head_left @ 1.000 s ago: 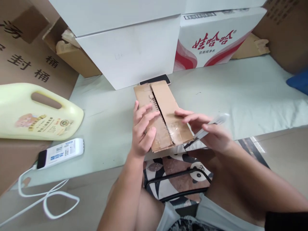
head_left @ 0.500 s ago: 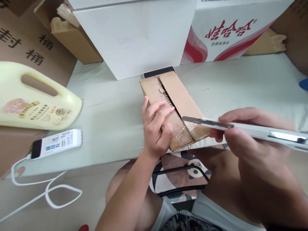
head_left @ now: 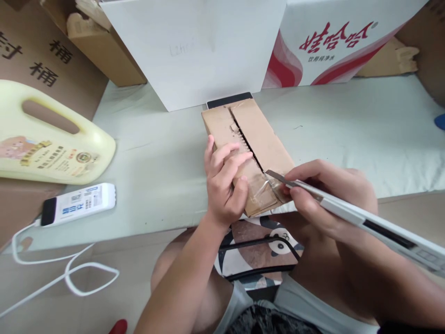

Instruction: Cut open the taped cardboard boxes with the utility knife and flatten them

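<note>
Head view: we read red characters 娃哈哈 (upside down to us) above 饮用纯净水 on the white carton (head_left: pixel 333 41), and 桶 in black on the brown carton (head_left: pixel 41 60) far left. The yellow jug (head_left: pixel 52 139) has a label too small to read. On the pale table (head_left: pixel 347 125) lies the cardboard box (head_left: pixel 257 134). Our left hand (head_left: pixel 224 185) presses flat on its near flap, grasping nothing. Our right hand (head_left: pixel 330 195) is closed round the utility knife (head_left: pixel 347 208), its blade tip on the taped seam just beside the left fingertips.

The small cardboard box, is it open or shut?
Shut: both flaps of the cardboard box lie flat, clear tape bridging their near end, at the knife tip.
</note>
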Demonstrator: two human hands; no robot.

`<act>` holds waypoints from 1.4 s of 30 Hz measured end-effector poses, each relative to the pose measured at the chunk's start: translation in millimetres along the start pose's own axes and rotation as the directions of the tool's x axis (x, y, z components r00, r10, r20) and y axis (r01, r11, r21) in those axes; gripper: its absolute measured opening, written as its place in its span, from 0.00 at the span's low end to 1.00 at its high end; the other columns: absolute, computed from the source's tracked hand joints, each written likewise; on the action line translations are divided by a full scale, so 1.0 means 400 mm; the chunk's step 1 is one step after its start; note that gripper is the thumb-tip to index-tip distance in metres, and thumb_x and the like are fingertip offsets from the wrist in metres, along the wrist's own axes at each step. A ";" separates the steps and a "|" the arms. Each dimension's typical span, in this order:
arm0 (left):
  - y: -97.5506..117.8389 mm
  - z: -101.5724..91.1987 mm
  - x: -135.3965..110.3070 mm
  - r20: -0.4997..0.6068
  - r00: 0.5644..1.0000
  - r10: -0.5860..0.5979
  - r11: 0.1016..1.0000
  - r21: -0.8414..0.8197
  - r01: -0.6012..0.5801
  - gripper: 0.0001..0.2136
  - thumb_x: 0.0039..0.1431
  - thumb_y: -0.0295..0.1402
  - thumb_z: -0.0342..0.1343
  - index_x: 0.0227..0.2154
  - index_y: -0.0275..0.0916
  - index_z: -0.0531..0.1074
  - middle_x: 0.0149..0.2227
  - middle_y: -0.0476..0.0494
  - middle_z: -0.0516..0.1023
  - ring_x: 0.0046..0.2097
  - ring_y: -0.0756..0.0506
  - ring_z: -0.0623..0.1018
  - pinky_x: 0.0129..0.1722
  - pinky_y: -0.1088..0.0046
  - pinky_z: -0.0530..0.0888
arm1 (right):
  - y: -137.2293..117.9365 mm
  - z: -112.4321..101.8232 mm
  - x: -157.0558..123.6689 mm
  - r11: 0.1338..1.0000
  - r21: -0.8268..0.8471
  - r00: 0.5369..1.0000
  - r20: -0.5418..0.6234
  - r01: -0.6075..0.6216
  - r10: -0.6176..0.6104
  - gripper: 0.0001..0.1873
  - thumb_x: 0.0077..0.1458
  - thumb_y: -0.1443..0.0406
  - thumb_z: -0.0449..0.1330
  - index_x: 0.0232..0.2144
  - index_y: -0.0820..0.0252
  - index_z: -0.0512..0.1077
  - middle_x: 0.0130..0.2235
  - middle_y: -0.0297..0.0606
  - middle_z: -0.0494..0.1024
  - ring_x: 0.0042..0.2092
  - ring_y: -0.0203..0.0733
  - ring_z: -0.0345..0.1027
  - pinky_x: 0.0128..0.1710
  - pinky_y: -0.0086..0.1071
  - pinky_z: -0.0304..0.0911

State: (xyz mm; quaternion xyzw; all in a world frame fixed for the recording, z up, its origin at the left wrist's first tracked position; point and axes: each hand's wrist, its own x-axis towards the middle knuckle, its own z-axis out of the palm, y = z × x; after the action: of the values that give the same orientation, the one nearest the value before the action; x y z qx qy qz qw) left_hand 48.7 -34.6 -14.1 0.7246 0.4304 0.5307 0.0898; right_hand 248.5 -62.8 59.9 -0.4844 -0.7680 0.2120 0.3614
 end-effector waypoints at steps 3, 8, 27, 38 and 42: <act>0.000 -0.001 0.000 0.006 1.000 0.008 1.000 0.000 -0.008 0.16 0.65 0.33 0.46 0.49 0.42 0.75 0.53 0.40 0.77 0.58 0.39 0.75 0.74 0.46 0.50 | 0.000 0.003 0.005 1.000 -0.008 1.000 0.017 0.001 -0.001 0.03 0.58 0.67 0.60 0.33 0.54 0.73 0.21 0.27 0.75 0.18 0.30 0.62 0.19 0.27 0.57; -0.001 -0.003 0.000 0.012 1.000 0.011 1.000 -0.002 -0.011 0.16 0.65 0.32 0.46 0.49 0.42 0.75 0.53 0.40 0.77 0.59 0.39 0.75 0.74 0.47 0.50 | 0.000 0.009 0.006 1.000 0.011 0.999 0.025 -0.028 0.027 0.03 0.57 0.68 0.59 0.33 0.54 0.73 0.20 0.26 0.72 0.18 0.30 0.60 0.21 0.27 0.57; -0.002 0.003 0.003 -0.015 1.000 0.025 0.999 -0.036 -0.026 0.15 0.63 0.30 0.47 0.47 0.42 0.76 0.51 0.40 0.77 0.57 0.40 0.76 0.74 0.49 0.50 | 0.015 -0.002 0.015 0.985 0.162 0.991 0.129 -0.054 0.033 0.05 0.53 0.70 0.55 0.28 0.56 0.70 0.21 0.29 0.73 0.19 0.31 0.60 0.20 0.27 0.55; -0.003 -0.001 0.005 0.013 0.999 0.038 0.999 0.005 -0.038 0.16 0.64 0.33 0.45 0.48 0.42 0.75 0.50 0.41 0.77 0.57 0.39 0.76 0.74 0.46 0.53 | 0.014 -0.027 0.028 0.945 0.291 0.965 0.250 -0.149 0.075 0.05 0.51 0.69 0.55 0.25 0.57 0.69 0.20 0.31 0.71 0.21 0.35 0.62 0.21 0.30 0.56; -0.012 -0.008 0.007 0.047 0.998 0.053 0.998 -0.042 -0.051 0.16 0.66 0.34 0.44 0.50 0.44 0.74 0.51 0.41 0.77 0.58 0.38 0.76 0.74 0.44 0.53 | 0.023 -0.027 0.022 0.858 0.456 0.957 0.262 -0.237 0.125 0.05 0.48 0.69 0.57 0.23 0.57 0.70 0.19 0.31 0.69 0.21 0.36 0.62 0.20 0.30 0.56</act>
State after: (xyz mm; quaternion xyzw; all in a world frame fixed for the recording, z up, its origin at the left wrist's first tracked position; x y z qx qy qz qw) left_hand 43.7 -30.6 -13.8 0.7461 0.3984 0.5239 0.1011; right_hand 259.7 -51.3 63.8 -0.4226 -0.6770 0.4829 0.3603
